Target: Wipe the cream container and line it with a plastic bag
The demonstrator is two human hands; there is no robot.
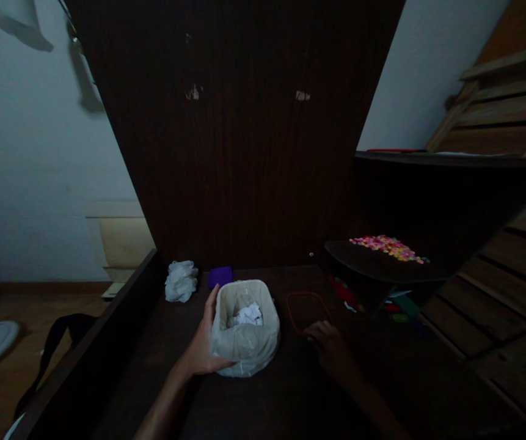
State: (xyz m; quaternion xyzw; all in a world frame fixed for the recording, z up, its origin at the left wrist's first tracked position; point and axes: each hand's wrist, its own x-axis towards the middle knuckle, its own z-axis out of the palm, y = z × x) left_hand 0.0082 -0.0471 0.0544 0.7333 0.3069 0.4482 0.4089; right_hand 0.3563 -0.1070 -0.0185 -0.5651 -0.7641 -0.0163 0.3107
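Note:
A small bin lined with a white plastic bag (245, 327) stands on the dark wooden surface (263, 403), with crumpled white paper (247, 315) inside. My left hand (205, 348) cups the bin's left side, fingers wrapped along the liner. My right hand (329, 343) rests on the dark surface to the right of the bin, fingers curled down beside a thin red loop (307, 310). What, if anything, lies under those fingers is too dark to make out.
A crumpled white plastic bag (181, 280) and a purple block (220, 276) lie behind the bin. A dark tray with pink and yellow small pieces (388, 246) sits at right, coloured items (398, 308) beneath it. A dark wooden panel (244, 134) rises behind; slatted wood (514, 287) at right.

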